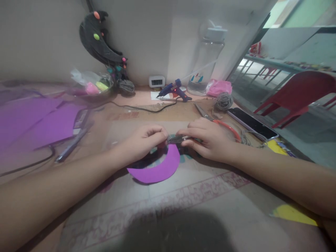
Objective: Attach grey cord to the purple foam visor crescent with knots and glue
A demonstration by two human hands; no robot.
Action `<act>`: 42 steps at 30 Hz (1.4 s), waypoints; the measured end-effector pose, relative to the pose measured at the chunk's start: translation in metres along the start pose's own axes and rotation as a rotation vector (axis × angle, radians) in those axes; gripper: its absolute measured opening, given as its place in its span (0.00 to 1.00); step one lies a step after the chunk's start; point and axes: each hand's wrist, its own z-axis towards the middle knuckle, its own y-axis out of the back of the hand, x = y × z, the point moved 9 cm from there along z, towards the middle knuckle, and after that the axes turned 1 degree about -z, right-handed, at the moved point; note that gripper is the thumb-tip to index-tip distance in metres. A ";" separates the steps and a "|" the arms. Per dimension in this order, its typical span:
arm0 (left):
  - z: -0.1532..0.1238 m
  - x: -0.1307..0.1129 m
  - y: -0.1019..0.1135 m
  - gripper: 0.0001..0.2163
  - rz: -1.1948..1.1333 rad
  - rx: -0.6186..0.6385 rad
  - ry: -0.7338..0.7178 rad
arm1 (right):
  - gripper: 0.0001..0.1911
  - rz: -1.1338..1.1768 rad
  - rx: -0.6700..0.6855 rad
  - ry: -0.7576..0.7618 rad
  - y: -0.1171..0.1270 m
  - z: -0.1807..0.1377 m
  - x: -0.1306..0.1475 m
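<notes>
Fingers of both hands meet near the centre: the left hand (pixel 151 140), at nine o'clock, is closed in a pinch; the right hand (pixel 208 138), at three, grips a small dark tool (pixel 176 139). Around them spreads a printed surface (pixel 223 199). Purple sheets (pixel 34 122) lie between nine and ten, a purple crescent (pixel 166 168) between six and seven, its upper tip beside the tool. Working well here likely means steadying that tip, fingertips clear of the metal. What the left pinches is hidden; blur obscures the tool's kind; the sheets run off the left edge.
</notes>
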 end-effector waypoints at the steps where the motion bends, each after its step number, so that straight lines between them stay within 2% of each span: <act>1: 0.000 0.001 0.000 0.13 -0.003 0.000 0.001 | 0.17 0.002 0.003 -0.003 0.000 0.000 0.000; 22: -0.001 0.000 -0.002 0.13 -0.037 0.013 0.021 | 0.16 0.057 -0.003 -0.001 0.001 -0.001 -0.001; 42: -0.001 0.000 0.000 0.13 -0.022 0.004 0.015 | 0.16 0.005 0.030 -0.013 -0.001 0.000 -0.002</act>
